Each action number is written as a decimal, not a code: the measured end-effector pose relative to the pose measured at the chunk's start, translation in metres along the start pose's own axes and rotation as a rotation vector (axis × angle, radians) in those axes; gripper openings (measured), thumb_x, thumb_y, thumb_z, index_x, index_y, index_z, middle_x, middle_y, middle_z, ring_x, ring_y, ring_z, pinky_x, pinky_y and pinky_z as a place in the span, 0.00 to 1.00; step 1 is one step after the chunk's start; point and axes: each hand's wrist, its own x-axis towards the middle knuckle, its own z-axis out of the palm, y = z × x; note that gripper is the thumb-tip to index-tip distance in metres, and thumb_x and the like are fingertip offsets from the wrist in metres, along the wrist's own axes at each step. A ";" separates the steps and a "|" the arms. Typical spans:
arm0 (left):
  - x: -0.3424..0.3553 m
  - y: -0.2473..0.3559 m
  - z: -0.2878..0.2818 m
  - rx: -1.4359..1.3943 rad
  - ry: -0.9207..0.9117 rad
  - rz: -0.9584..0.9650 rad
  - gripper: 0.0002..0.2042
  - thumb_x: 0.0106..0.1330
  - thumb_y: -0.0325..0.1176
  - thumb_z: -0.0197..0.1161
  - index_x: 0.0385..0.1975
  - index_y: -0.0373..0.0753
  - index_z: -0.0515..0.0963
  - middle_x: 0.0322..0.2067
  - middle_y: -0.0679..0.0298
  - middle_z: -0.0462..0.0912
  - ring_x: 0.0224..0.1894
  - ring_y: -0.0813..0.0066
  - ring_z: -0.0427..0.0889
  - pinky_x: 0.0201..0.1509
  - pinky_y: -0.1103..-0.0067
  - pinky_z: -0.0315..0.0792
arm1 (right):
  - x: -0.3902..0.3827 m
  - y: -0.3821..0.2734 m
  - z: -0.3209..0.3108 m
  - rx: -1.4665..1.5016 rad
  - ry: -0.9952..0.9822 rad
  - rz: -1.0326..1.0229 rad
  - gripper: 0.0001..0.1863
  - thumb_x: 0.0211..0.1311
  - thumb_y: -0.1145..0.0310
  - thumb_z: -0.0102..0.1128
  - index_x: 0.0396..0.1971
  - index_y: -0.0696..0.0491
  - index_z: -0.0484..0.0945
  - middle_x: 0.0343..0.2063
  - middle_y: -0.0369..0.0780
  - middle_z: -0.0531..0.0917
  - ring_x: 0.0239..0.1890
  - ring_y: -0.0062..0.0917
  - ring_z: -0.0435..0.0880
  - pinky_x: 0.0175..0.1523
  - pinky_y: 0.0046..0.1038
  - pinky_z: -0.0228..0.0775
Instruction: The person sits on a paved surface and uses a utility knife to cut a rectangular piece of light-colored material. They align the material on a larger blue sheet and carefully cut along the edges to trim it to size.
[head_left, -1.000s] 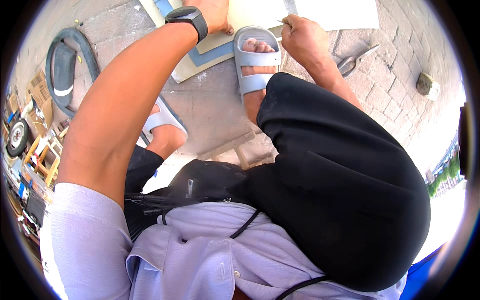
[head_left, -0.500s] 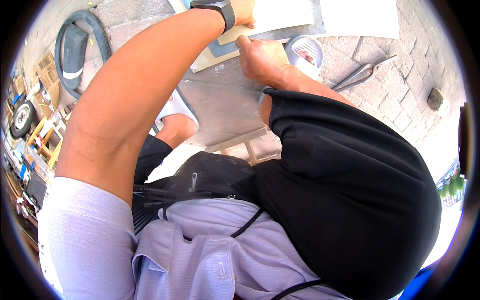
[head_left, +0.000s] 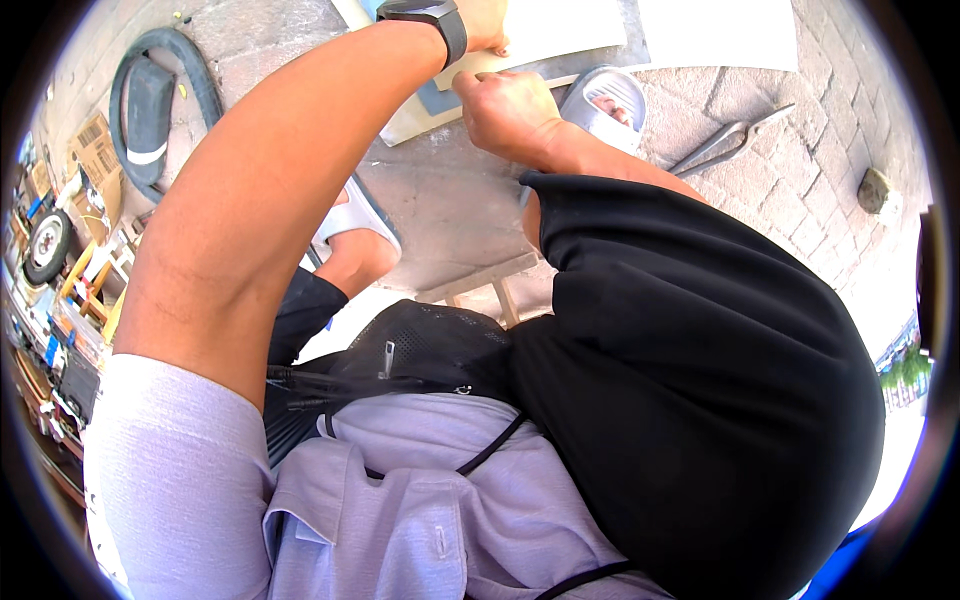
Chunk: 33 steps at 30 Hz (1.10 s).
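Note:
My left hand (head_left: pixel 487 24), with a black watch on its wrist, rests on a cream sheet (head_left: pixel 570 30) at the top edge. Only one fingertip of it shows clearly; the rest is cut off. Close beside it, my right hand (head_left: pixel 512 115) is closed like a fist over the near edge of the sheets. Whatever it grips is hidden by the fingers. Under the cream sheet lies a grey-blue sheet (head_left: pixel 440 98), and a white sheet (head_left: pixel 720 35) extends to the right. A pair of metal shears (head_left: pixel 725 145) lies on the paving to the right.
Sandalled feet flank the work: a pale sandal (head_left: pixel 600 112) at right, another (head_left: pixel 372 215) at left. A black rubber ring (head_left: pixel 185 50) surrounds a rubber piece (head_left: pixel 148 110). Cardboard (head_left: pixel 97 150), a wheel (head_left: pixel 48 242) and clutter fill the left. A stone (head_left: pixel 873 190) sits far right.
My right hand has slid a little to the left along the sheets' edge, nearer the left wrist, still closed. The left hand and the sheets have barely moved.

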 end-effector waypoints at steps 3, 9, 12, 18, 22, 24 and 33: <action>0.005 0.000 -0.004 -0.003 -0.069 -0.010 0.67 0.40 0.53 0.86 0.80 0.44 0.47 0.76 0.29 0.39 0.78 0.28 0.45 0.76 0.42 0.54 | 0.001 0.002 0.002 0.004 0.002 -0.023 0.06 0.58 0.70 0.59 0.34 0.53 0.77 0.23 0.47 0.86 0.29 0.44 0.88 0.35 0.43 0.79; 0.005 0.001 -0.004 0.000 -0.078 0.009 0.67 0.40 0.53 0.86 0.80 0.43 0.47 0.76 0.28 0.39 0.77 0.26 0.45 0.76 0.42 0.54 | 0.001 -0.001 0.007 0.026 -0.008 -0.013 0.05 0.57 0.71 0.60 0.33 0.53 0.77 0.23 0.47 0.85 0.29 0.45 0.87 0.35 0.44 0.78; 0.004 -0.001 -0.007 -0.006 -0.076 0.012 0.67 0.40 0.53 0.86 0.80 0.42 0.47 0.75 0.26 0.40 0.77 0.25 0.44 0.76 0.42 0.54 | 0.000 0.001 0.005 0.044 0.014 -0.007 0.05 0.57 0.70 0.60 0.33 0.53 0.77 0.23 0.47 0.85 0.29 0.45 0.87 0.35 0.44 0.78; 0.004 -0.001 -0.008 -0.005 -0.087 0.017 0.66 0.41 0.52 0.86 0.80 0.40 0.47 0.74 0.24 0.40 0.77 0.23 0.45 0.75 0.42 0.54 | -0.017 0.020 -0.012 0.048 0.112 0.117 0.05 0.63 0.69 0.58 0.33 0.54 0.78 0.25 0.48 0.86 0.31 0.47 0.86 0.37 0.47 0.77; 0.006 0.001 -0.008 0.005 -0.084 0.017 0.66 0.41 0.53 0.85 0.80 0.40 0.47 0.74 0.23 0.39 0.76 0.23 0.45 0.75 0.42 0.54 | -0.025 0.040 -0.038 0.013 0.069 0.237 0.06 0.66 0.66 0.56 0.33 0.52 0.79 0.27 0.48 0.86 0.32 0.50 0.86 0.38 0.48 0.77; 0.004 -0.002 -0.007 0.009 -0.085 0.013 0.67 0.41 0.54 0.85 0.80 0.40 0.47 0.74 0.24 0.39 0.77 0.23 0.44 0.76 0.42 0.54 | -0.029 0.055 -0.047 -0.015 0.075 0.285 0.06 0.66 0.65 0.57 0.34 0.50 0.79 0.27 0.48 0.86 0.31 0.50 0.86 0.38 0.49 0.77; 0.008 0.004 -0.009 0.009 -0.101 0.022 0.67 0.41 0.55 0.85 0.80 0.40 0.47 0.75 0.25 0.38 0.77 0.23 0.43 0.76 0.41 0.53 | -0.058 0.119 -0.087 -0.159 0.179 0.410 0.07 0.63 0.61 0.60 0.34 0.47 0.82 0.27 0.46 0.87 0.32 0.48 0.86 0.38 0.48 0.77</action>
